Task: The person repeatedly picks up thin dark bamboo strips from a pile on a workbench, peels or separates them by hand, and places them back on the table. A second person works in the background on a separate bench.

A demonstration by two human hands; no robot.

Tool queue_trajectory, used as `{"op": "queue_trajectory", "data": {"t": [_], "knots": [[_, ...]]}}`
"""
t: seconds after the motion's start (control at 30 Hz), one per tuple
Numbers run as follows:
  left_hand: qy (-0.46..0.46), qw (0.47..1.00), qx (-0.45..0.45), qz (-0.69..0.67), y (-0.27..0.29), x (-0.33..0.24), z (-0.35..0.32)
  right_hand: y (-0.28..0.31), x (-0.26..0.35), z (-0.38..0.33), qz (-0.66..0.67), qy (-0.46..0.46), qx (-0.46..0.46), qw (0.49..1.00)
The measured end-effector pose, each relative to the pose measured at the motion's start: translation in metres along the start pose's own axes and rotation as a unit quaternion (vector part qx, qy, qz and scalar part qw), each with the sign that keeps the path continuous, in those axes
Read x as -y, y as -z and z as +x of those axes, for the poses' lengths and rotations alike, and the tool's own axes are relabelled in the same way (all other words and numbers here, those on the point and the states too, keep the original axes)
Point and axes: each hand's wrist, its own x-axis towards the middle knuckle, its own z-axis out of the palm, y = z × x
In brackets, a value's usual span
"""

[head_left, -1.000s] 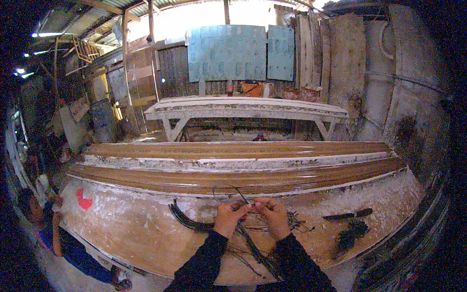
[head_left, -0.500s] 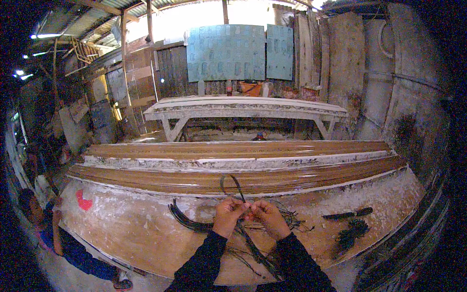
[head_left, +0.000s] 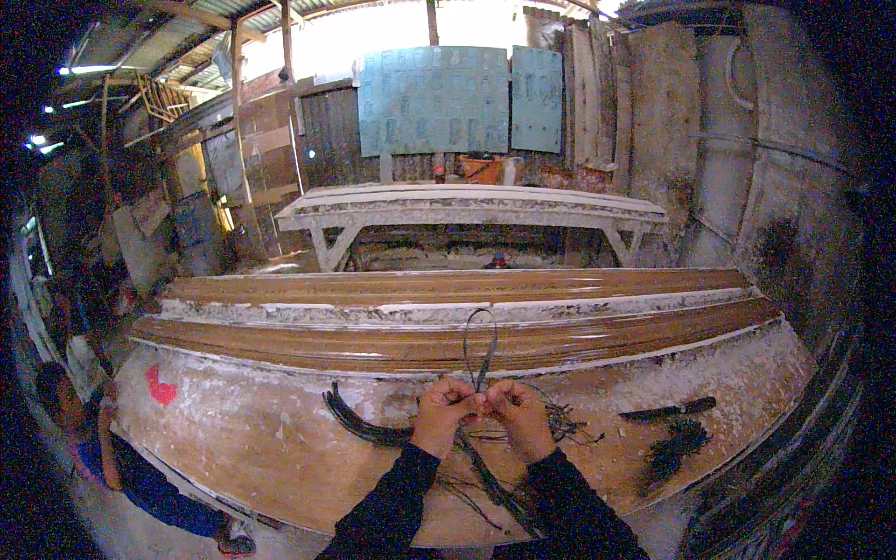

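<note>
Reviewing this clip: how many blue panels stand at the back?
2: a wide blue panel and a narrower blue panel to its right, both beyond the far bench. Others could be hidden.

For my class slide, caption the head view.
Left hand and right hand pinch a dark looped strip above a table.

Cannot read any word, label, brand, number or sign. Can only make out rows of faint oblong marks point(head_left: 455, 128) on the large blue panel point(head_left: 434, 101) and the narrower blue panel point(head_left: 537, 100) beside it, perhaps plain outlines rather than characters, too blurred to be sure. Can also see a red patch point(head_left: 161, 385) on the worktable point(head_left: 233, 448), bearing nothing legible.
</note>
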Motion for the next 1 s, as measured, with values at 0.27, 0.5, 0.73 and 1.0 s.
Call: {"op": "queue_trajectory", "data": {"t": [0.27,0.5,0.73,1.0], "knots": [[0.007,1.0,0.001,-0.029,0.001,-0.003,0.001,-0.009,0.015,-0.003,-0.08,0.009,-0.032,0.996],[0.037,0.998,-0.016,0.041,-0.006,-0.013,-0.005,-0.015,0.019,-0.01,-0.389,0.24,-0.073,0.886],[0.089,0.996,0.013,-0.003,0.002,-0.017,-0.002,-0.018,0.018,-0.013,-0.581,0.43,-0.051,0.689],[0.082,0.995,0.06,0.008,0.021,-0.011,0.006,-0.014,0.008,-0.008,-0.507,0.315,0.042,0.801]]}}
